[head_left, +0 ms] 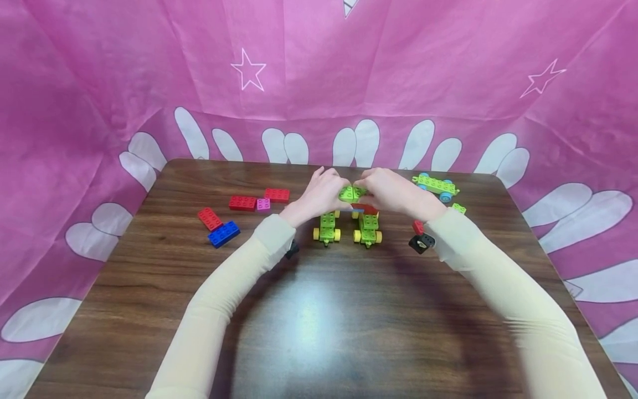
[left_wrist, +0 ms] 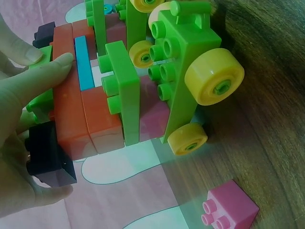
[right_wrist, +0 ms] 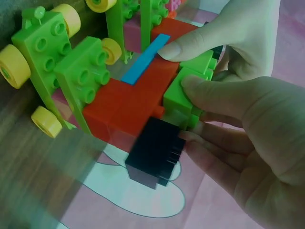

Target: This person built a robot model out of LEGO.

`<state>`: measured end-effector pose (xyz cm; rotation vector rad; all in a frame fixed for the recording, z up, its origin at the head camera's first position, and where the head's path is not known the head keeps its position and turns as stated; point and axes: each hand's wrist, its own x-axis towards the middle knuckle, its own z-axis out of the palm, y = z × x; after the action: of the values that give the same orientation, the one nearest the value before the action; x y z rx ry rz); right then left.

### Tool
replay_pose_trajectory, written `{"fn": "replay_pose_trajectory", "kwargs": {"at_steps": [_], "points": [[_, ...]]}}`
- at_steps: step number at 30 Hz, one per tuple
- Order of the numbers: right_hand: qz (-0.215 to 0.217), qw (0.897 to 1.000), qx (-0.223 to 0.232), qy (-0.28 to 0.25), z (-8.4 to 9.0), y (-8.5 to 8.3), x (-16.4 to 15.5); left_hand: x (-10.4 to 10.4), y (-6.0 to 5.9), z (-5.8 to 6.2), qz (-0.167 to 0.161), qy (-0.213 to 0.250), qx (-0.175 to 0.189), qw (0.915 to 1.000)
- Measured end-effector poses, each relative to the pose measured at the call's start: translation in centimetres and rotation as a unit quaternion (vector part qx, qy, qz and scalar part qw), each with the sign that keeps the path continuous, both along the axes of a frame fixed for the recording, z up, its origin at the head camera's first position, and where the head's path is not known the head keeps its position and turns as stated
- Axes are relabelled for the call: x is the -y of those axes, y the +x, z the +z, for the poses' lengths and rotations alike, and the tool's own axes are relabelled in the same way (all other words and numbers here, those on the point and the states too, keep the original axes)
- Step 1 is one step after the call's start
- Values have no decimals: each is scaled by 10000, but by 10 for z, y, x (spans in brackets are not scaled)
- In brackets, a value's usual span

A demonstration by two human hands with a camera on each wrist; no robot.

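Observation:
A toy-block structure spans two green wheeled bases (head_left: 327, 224) with yellow wheels. Its upper layers have red blocks (left_wrist: 71, 105), a thin blue block (right_wrist: 145, 59) and a black block (right_wrist: 155, 150) at an end. Green blocks (head_left: 351, 193) top it. My left hand (head_left: 325, 191) grips the structure from its side, thumb against the red block near the blue one and fingers by the black block. Between thumb and fingers, my right hand (head_left: 394, 189) pinches a green block (right_wrist: 178, 98) on top. Some of the fingers are hidden behind the blocks.
Red blocks (head_left: 242, 203), a pink block (head_left: 263, 205) and a blue block (head_left: 224, 234) lie to the left. At the back right stands a green base with blue wheels (head_left: 436, 185). A black piece (head_left: 421, 243) lies by the right forearm. A pink cloth (head_left: 309, 61) hangs behind the table.

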<state>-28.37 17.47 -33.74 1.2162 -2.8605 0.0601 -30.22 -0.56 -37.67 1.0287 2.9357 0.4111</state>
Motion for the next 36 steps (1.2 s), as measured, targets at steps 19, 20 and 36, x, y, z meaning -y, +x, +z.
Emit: {"fn": "replay_pose_trajectory", "kwargs": {"at_steps": [19,20,36], "points": [[-61,9997,-111,-193,-4,7,-2,1,0,1,16,16,62,10000],[-46,9998,-78,-178,-3,7,-1,1,0,1,26,9,58,10000],[-262,9992,97,-278,-2,10,5,0,0,2,64,45,83,9999]]}}
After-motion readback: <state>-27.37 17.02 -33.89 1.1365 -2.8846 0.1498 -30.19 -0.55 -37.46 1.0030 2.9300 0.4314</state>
